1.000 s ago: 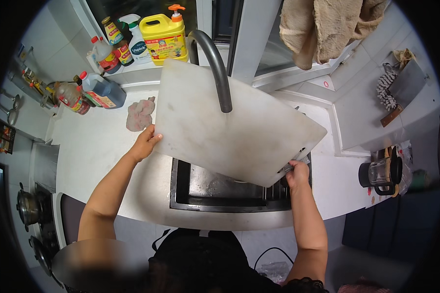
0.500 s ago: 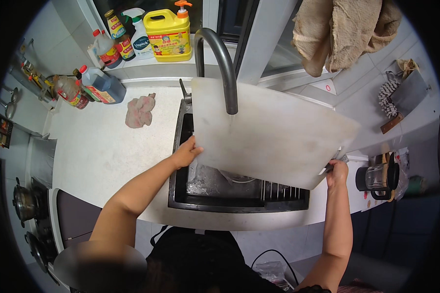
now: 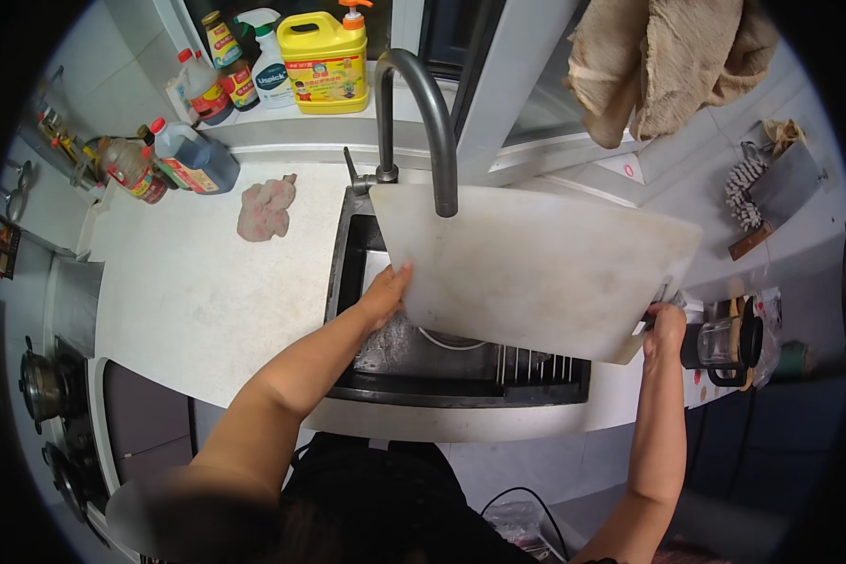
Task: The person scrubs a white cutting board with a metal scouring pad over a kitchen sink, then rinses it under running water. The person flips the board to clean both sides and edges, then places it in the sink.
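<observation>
A large white cutting board (image 3: 545, 263) is held tilted over the black sink (image 3: 423, 387), beneath the dark curved faucet (image 3: 445, 160). My left hand (image 3: 383, 293) grips its left edge, with the thumb on the face and the other fingers hidden behind. At the board's lower right corner, near the handle slot, my right hand (image 3: 665, 329) is closed on the edge. Water splashes in the sink basin below the board, where part of a round rim shows. The sink's back right portion is hidden by the board.
A crumpled pinkish cloth (image 3: 267, 209) lies on the white counter (image 3: 207, 291) to the left. Bottles and a yellow pump jug (image 3: 326, 66) line the windowsill. A glass blender jar (image 3: 724, 340) stands at right; beige towels (image 3: 658, 70) hang above.
The board has shifted slightly right, and its top edge has dropped lower behind the faucet. Both my hands have moved right with it, keeping their grip.
</observation>
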Demonstrator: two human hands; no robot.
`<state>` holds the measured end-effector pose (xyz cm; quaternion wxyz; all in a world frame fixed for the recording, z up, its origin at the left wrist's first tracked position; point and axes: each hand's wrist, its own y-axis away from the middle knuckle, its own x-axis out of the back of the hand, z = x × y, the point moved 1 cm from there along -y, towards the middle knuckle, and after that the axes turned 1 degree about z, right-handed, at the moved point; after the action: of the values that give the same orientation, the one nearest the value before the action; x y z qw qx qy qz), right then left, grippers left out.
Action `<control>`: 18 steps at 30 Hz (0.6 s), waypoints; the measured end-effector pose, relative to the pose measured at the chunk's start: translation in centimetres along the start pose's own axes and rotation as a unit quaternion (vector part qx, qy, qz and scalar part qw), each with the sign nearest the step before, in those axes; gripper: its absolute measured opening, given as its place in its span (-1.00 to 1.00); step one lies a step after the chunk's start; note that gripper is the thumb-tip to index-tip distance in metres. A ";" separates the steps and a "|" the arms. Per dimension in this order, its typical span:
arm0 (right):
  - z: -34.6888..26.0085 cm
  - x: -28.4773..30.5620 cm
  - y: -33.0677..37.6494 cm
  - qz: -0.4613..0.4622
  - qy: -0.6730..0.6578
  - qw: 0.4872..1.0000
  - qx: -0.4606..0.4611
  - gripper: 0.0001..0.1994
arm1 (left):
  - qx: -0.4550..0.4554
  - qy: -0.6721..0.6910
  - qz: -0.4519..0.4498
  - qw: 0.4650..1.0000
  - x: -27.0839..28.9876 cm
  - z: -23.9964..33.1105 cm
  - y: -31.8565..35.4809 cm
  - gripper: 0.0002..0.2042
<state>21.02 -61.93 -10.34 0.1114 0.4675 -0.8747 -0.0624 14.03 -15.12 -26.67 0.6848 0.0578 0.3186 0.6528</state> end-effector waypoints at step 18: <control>4.9 -0.7 5.2 -0.090 -0.091 0.989 0.075 -0.63 | 0.119 0.317 -0.022 0.941 4.8 7.2 6.1 -0.29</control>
<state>15.96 -58.43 -14.05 -0.0105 0.5440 -0.8376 -0.0490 12.24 -7.39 -19.65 0.5506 -0.0785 0.5957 0.5796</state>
